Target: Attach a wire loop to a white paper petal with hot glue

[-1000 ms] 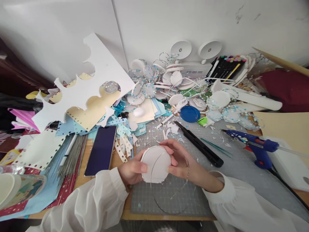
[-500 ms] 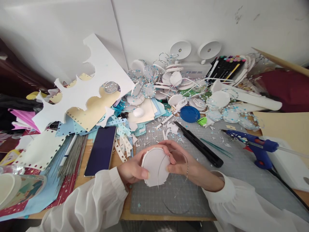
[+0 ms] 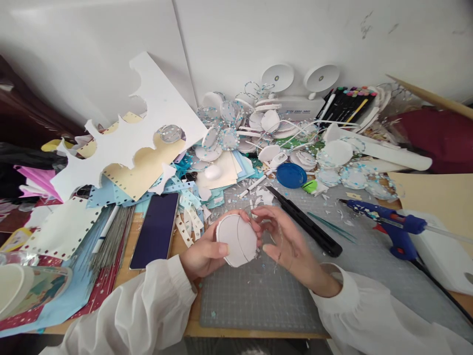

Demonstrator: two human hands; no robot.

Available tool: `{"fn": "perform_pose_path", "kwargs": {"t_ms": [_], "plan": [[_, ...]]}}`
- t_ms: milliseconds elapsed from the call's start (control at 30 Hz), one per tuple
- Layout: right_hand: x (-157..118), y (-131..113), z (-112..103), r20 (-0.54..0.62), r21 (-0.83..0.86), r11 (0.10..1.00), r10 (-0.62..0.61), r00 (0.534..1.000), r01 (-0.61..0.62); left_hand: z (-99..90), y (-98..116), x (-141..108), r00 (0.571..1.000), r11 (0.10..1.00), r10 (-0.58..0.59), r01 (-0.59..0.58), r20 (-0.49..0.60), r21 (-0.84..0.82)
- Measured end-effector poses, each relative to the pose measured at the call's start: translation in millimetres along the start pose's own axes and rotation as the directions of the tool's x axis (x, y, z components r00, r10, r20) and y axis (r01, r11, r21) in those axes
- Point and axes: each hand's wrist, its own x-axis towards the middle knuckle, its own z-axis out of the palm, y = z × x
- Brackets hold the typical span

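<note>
My left hand (image 3: pixel 207 251) grips a round white disc (image 3: pixel 236 239) by its left side, thumb on the face and fingers behind it. A thin wire (image 3: pixel 240 231) curves across the disc's face and runs toward my right hand (image 3: pixel 284 244). That hand is at the disc's right edge, its fingers curled and parted, with part of the wire passing by the palm. Whether the fingers pinch the wire is too fine to tell. Both hands are above the grey cutting mat (image 3: pixel 258 305).
A black utility knife (image 3: pixel 306 222), teal tweezers (image 3: pixel 330 226) and a blue glue gun (image 3: pixel 391 219) lie right. A phone (image 3: pixel 154 230) lies left, beside wires (image 3: pixel 116 236). Decorated white discs (image 3: pixel 229 138), a blue lid (image 3: pixel 291 175) and paper scraps (image 3: pixel 162 113) fill the back.
The disc has tilted and risen slightly in my left hand. My right thumb has come off the disc, and that hand has moved a little right with its fingers more parted.
</note>
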Motion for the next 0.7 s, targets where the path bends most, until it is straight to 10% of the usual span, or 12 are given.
{"fn": "perform_pose_path", "kwargs": {"t_ms": [200, 700], "plan": [[-3, -11, 3, 0.226, -0.354, 0.896, -0.196, 0.954, 0.268, 2.2, 0, -1, 0.999, 1.0, 0.016, -0.015, -0.046, 0.019], [-1, -7, 7, 0.2, -0.458, 0.808, -0.313, 0.928, 0.371, 10.9, -2, 3, 0.998, 0.993, 0.052, -0.054, 0.024, 0.105]]}}
